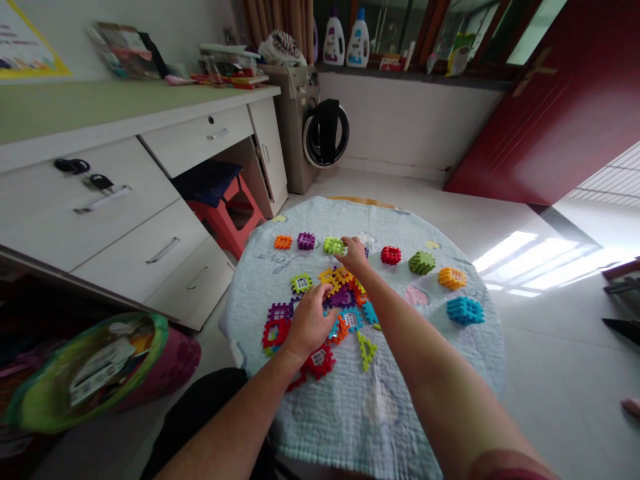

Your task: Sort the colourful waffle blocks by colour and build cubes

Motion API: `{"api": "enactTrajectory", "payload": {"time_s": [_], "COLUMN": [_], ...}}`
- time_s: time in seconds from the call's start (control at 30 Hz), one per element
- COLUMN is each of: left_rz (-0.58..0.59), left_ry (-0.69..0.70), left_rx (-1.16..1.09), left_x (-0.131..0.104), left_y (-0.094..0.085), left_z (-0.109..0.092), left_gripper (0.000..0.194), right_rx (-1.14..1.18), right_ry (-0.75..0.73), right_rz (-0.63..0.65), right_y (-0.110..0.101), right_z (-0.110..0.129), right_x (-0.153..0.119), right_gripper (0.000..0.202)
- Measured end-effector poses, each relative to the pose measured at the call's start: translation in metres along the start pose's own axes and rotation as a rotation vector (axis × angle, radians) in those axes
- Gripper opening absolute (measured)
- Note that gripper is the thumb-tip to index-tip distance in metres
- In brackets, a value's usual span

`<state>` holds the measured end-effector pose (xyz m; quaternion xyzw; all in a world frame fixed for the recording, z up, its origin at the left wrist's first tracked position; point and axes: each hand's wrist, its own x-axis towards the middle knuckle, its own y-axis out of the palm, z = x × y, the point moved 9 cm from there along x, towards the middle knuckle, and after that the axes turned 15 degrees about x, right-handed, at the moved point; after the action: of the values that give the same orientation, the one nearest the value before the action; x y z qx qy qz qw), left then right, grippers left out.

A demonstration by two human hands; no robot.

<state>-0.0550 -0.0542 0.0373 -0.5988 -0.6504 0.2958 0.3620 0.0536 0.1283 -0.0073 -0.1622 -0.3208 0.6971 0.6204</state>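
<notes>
At the tabletop's (425, 360) far side, a lime-green panel stack (333, 246), likely light, stiff and best pinched by notched edges, meets the right hand (355, 256), grip unclear, while the left hand (310, 324) hangs, fingers parted, over jumbled panels (353, 320).

A home, with washing machine (296, 127)

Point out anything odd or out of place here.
The washing machine has its door open, a black cloth draped over it, which looks untidy. The plastic pieces lie in a jumbled heap, unlike the single-colour stacks, but none looks plainly broken.
</notes>
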Motion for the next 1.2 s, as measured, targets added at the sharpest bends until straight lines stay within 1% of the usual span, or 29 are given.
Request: {"api": "enactTrajectory", "payload": {"time_s": [0.17,0.33,0.43,0.5,0.57,0.6,0.67,0.7,0.77,0.83,0.87,0.93,0.97,1.03,1.1,1.2], "left_rz": [0.026,0.04,0.043,0.049,0.057,0.06,0.062,0.06,0.06,0.068,0.073,0.081,0.083,0.089,0.093,0.098], "left_ry": [-0.01,-0.009,-0.007,-0.005,-0.008,-0.01,-0.009,-0.007,0.0,0.002,0.003,0.001,0.0,-0.004,-0.007,-0.007], "left_rx": [-0.014,-0.019,-0.014,-0.008,-0.005,-0.007,-0.016,-0.02,-0.022,-0.015,-0.012,-0.01,-0.011,-0.014,-0.013,-0.005], "left_x": [0.0,0.0,0.0,-0.001,-0.001,-0.001,-0.001,-0.002,-0.002,-0.003,-0.003,-0.003,-0.003,-0.003,-0.003,-0.003], "left_y": [0.0,0.004,0.005,0.005,0.005,0.004,0.003,0.003,0.003,0.005,0.006,0.009,0.01,0.012,0.013,0.013], "left_z": [-0.002,0.0,0.001,0.001,0.001,0.001,0.001,0.001,0.0,-0.001,-0.001,-0.002,-0.002,-0.002,-0.001,0.0], "left_gripper": [0.036,0.035,0.034,0.034,0.034,0.034,0.034,0.034,0.033,0.032,0.031,0.031,0.032,0.031,0.031,0.03], "right_rx": [-0.03,-0.056,-0.05,-0.035,-0.009,0.006,0.033,0.035,0.007,-0.041,-0.07,-0.111,-0.133,-0.169,-0.195,-0.228], "right_ry": [0.018,0.021,0.014,-0.018,-0.064,-0.088,-0.126,-0.124,-0.064,0.024,0.071,0.161,0.203,0.243,0.239,0.22], "right_rz": [0.015,0.035,0.024,0.002,-0.033,-0.054,-0.096,-0.123,-0.183,-0.229,-0.244,-0.26,-0.262,-0.245,-0.207,-0.14], "right_y": [0.01,0.016,0.015,0.008,-0.01,-0.023,-0.058,-0.08,-0.129,-0.176,-0.198,-0.23,-0.241,-0.251,-0.248,-0.233], "right_z": [-0.006,-0.01,-0.008,-0.002,0.002,0.003,-0.003,-0.012,-0.039,-0.074,-0.091,-0.122,-0.135,-0.15,-0.154,-0.152], "right_x": [0.018,0.023,0.02,0.017,0.013,0.01,0.003,-0.002,-0.013,-0.027,-0.035,-0.051,-0.058,-0.068,-0.072,-0.07], "right_gripper": [0.05,0.05,0.05,0.048,0.047,0.047,0.047,0.047,0.049,0.053,0.053,0.053,0.052,0.05,0.049,0.049]}}
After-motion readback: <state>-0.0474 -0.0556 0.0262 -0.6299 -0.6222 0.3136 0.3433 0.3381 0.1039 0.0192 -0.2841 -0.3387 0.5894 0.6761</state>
